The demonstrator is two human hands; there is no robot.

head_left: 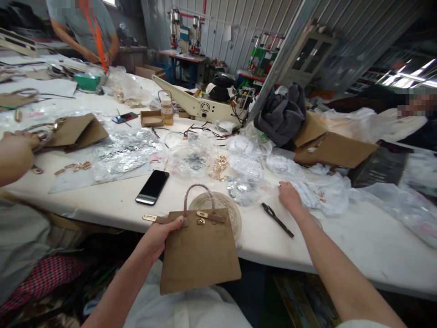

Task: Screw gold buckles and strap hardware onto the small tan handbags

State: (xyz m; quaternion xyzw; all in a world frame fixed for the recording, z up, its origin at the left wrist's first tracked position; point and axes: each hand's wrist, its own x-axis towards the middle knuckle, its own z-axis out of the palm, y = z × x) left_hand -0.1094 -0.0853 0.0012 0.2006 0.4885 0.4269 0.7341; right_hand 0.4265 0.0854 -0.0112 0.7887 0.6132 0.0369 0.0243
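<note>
Quick tally: two tan bags, a bag (200,250) being held and a bag (77,132) lying flat, plus two phones, a black phone (152,187) and a red-edged phone (124,117). Singles are one bottle (167,109), one small box (151,118), one green tray (87,81) and one dark strap (277,220). Three other people (82,27) are in shot too, one at the back, one on each side.

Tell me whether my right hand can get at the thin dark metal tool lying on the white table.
Probably yes. The right hand rests on clear plastic bags, and the thin dark metal tool lies just beside its wrist on bare white table, with nothing covering it.
</note>
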